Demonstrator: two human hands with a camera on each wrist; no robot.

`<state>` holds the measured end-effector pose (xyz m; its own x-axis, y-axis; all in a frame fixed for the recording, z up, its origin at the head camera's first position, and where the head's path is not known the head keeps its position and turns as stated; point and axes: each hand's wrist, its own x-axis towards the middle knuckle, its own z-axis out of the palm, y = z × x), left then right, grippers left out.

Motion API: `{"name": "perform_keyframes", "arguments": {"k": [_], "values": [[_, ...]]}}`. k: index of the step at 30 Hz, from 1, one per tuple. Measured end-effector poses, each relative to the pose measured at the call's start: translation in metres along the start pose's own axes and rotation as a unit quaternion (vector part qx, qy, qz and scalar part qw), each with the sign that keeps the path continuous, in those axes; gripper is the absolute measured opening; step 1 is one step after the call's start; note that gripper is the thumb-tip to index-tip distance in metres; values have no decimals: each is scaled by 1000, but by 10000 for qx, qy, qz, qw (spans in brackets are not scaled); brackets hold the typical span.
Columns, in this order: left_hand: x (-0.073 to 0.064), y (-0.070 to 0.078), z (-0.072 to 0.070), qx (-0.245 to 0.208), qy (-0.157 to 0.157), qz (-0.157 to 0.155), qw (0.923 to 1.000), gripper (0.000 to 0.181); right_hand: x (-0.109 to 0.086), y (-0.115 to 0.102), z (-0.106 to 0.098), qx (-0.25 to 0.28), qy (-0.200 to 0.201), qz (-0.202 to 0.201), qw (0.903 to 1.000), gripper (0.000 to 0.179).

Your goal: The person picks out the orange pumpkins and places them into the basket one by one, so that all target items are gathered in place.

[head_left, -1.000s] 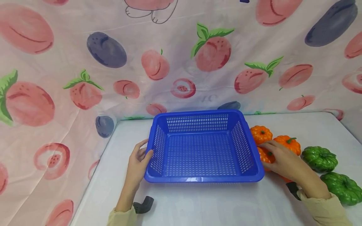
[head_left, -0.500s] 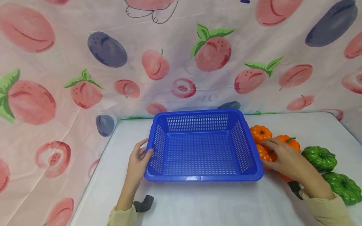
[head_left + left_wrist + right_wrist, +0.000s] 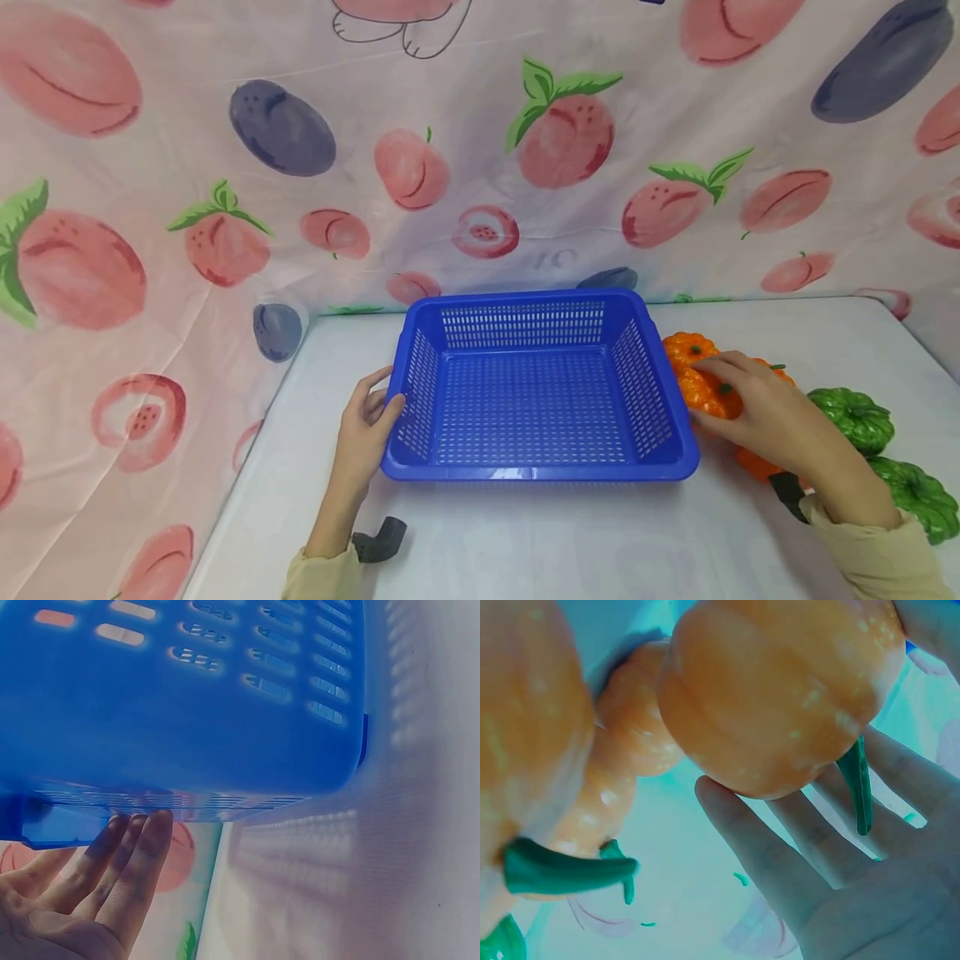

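Note:
A blue plastic basket (image 3: pixel 532 408) with slotted walls stands in the middle of the table. My left hand (image 3: pixel 365 429) holds its left rim, thumb at the top edge; in the left wrist view the fingertips meet the slotted wall (image 3: pixel 187 720) from outside. Beyond the basket's right side, my right hand (image 3: pixel 772 412) grips a small orange pumpkin (image 3: pixel 708 395) between thumb and fingers. That pumpkin (image 3: pixel 780 690) fills the upper right wrist view, its green stem hanging between the fingers. The hand partly hides another orange pumpkin (image 3: pixel 780 372) behind it.
One orange pumpkin (image 3: pixel 684 347) sits close by the basket's back right corner, and another (image 3: pixel 756 465) lies below the right hand. Two green pumpkins (image 3: pixel 855 418) rest farther right. A fruit-print cloth (image 3: pixel 480 167) hangs behind the white table (image 3: pixel 525 542).
The right hand has shifted slightly right and away from me with the orange pumpkin, which now overlaps the back one in view. The left hand and basket have stayed nearly still.

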<state>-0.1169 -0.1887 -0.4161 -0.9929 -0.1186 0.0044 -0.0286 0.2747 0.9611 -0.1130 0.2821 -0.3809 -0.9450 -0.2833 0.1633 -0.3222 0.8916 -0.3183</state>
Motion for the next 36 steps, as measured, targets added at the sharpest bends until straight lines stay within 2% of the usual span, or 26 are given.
{"name": "perform_keyframes", "arguments": {"k": [10,16,27,36], "values": [[3,-3,2,-105,-59,10,9999,47,1,-2,-7,-135,325,-64,9994,64],[2,-3,0,-117,-12,-98,9999,47,2,-5,-12,-169,504,-153,9985,64],[3,-1,0,-81,-17,-107,9999,47,5,-11,-29,-188,654,-148,9976,67],[2,-1,-1,-137,-51,-56,9999,47,9,-18,-33,-179,753,-82,9970,65]]}}
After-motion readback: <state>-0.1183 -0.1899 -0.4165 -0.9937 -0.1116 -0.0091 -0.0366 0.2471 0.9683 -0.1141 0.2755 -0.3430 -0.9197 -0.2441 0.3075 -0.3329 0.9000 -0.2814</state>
